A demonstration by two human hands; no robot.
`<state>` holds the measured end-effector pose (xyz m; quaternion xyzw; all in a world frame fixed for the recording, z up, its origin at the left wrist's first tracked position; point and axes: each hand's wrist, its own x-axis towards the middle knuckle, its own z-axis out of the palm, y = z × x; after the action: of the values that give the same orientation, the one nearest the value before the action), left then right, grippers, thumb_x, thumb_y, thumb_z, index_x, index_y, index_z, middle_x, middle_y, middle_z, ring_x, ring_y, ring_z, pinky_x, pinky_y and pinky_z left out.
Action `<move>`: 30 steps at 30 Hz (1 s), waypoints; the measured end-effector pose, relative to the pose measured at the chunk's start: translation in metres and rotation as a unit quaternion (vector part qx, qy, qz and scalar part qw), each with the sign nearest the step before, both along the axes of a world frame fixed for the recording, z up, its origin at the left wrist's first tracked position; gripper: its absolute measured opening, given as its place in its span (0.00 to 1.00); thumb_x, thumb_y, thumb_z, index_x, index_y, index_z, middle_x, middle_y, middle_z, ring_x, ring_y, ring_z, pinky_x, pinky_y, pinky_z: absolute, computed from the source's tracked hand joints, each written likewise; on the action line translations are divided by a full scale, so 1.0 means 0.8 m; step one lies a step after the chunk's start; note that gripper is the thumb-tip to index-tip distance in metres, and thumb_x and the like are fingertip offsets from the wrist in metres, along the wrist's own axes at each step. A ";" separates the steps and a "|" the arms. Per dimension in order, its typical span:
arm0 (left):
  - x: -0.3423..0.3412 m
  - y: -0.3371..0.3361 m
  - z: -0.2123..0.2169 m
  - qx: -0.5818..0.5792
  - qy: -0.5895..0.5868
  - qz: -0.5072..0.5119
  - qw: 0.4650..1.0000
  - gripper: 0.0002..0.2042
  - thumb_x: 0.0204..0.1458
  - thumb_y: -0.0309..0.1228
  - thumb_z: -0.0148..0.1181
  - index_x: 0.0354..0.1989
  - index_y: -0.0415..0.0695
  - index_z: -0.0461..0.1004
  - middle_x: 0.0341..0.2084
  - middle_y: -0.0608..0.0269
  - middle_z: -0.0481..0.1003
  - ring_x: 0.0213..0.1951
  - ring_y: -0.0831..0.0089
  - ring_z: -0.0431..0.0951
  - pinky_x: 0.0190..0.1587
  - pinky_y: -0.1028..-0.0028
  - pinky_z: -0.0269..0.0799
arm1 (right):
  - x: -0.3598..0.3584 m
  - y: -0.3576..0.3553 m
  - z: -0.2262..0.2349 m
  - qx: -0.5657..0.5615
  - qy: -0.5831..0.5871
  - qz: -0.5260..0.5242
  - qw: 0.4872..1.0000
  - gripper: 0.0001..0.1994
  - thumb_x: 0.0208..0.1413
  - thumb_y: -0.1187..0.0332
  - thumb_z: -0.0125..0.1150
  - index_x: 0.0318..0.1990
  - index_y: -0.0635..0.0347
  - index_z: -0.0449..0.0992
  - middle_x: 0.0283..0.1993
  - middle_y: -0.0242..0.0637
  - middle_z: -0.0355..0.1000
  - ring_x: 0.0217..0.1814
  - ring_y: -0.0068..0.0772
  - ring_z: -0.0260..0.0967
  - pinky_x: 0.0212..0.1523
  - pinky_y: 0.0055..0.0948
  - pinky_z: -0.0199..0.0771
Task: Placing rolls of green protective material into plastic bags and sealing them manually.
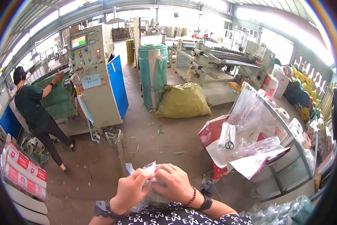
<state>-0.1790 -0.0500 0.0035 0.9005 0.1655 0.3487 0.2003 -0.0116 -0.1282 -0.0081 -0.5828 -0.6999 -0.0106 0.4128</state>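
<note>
Close in front of my body, both hands are together at the lower middle. My left hand (132, 187) is closed, its thumb and fingers pinching a crumpled piece of clear plastic film (151, 167). From the other side my right hand (174, 183) grips the same film, fingers curled and nearly touching the left ones. Some film sticks up above the fingertips, and more hangs below between the palms. My hands hide the rest of it, so its full shape cannot be made out.
A metal rack (284, 123) at right holds plastic sheets, with scissors (229, 144) on top. Ahead stand a stuffed yellow sack (184, 100), a green wrapped roll (149, 75) and a control cabinet (91, 101). A co-worker (35, 108) works at left, beyond red-and-white wrapped rolls (25, 165).
</note>
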 end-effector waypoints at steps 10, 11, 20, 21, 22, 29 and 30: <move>0.013 -0.004 -0.015 -0.129 -0.017 0.098 0.987 0.13 0.40 0.21 0.63 0.35 0.43 0.69 0.29 0.63 0.73 0.21 0.75 0.71 0.26 0.75 0.68 | 0.005 0.001 0.008 0.018 0.001 -0.014 1.000 0.10 0.39 0.68 0.66 0.28 0.56 0.71 0.40 0.33 0.73 0.40 0.37 0.72 0.37 0.32 0.74; 0.011 -0.006 -0.016 -0.166 -0.010 0.087 0.982 0.13 0.41 0.23 0.64 0.35 0.44 0.69 0.29 0.62 0.74 0.24 0.68 0.73 0.27 0.72 0.69 | 0.004 -0.001 0.007 0.019 0.002 -0.015 1.000 0.10 0.38 0.69 0.67 0.28 0.56 0.71 0.39 0.32 0.74 0.40 0.36 0.72 0.37 0.32 0.74; 0.012 -0.018 -0.020 -0.137 -0.051 0.106 0.984 0.14 0.40 0.21 0.64 0.35 0.45 0.69 0.31 0.63 0.74 0.23 0.72 0.70 0.27 0.74 0.68 | -0.002 0.002 -0.006 0.049 0.165 0.041 0.984 0.13 0.37 0.80 0.61 0.33 0.57 0.71 0.29 0.29 0.74 0.25 0.24 0.68 0.25 0.23 0.67; 0.011 -0.017 -0.021 -0.131 -0.061 0.107 0.984 0.14 0.40 0.21 0.64 0.36 0.45 0.69 0.31 0.63 0.74 0.22 0.72 0.71 0.27 0.75 0.68 | -0.002 0.000 -0.007 0.046 0.164 0.046 0.984 0.13 0.37 0.80 0.61 0.33 0.57 0.71 0.29 0.29 0.74 0.25 0.24 0.68 0.25 0.23 0.67; 0.010 -0.015 -0.021 -0.124 -0.071 0.109 0.984 0.14 0.40 0.21 0.64 0.36 0.45 0.70 0.30 0.63 0.75 0.22 0.73 0.71 0.26 0.75 0.68 | 0.000 -0.004 -0.006 -0.048 0.204 0.055 0.976 0.13 0.40 0.81 0.59 0.35 0.58 0.70 0.30 0.27 0.72 0.27 0.20 0.66 0.27 0.20 0.66; 0.005 0.005 -0.012 -0.201 -0.084 0.076 0.973 0.05 0.51 0.24 0.61 0.36 0.43 0.75 0.22 0.71 0.70 0.20 0.84 0.61 0.23 0.80 0.58 | 0.023 0.011 0.005 -0.273 0.426 0.252 0.825 0.20 0.44 0.80 0.54 0.48 0.58 0.68 0.32 0.26 0.65 0.31 0.12 0.62 0.31 0.19 0.64; 0.003 0.007 -0.012 -0.202 -0.088 0.080 0.972 0.05 0.51 0.24 0.61 0.36 0.43 0.75 0.22 0.71 0.70 0.20 0.84 0.61 0.23 0.80 0.58 | 0.025 0.015 0.006 -0.269 0.325 0.255 0.870 0.21 0.44 0.81 0.54 0.49 0.57 0.68 0.32 0.26 0.64 0.30 0.13 0.62 0.31 0.20 0.64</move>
<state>-0.1766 -0.0447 -0.0059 0.7911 0.2857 0.4009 0.3631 0.0087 -0.1160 -0.0033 -0.4428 -0.6261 0.4739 0.4328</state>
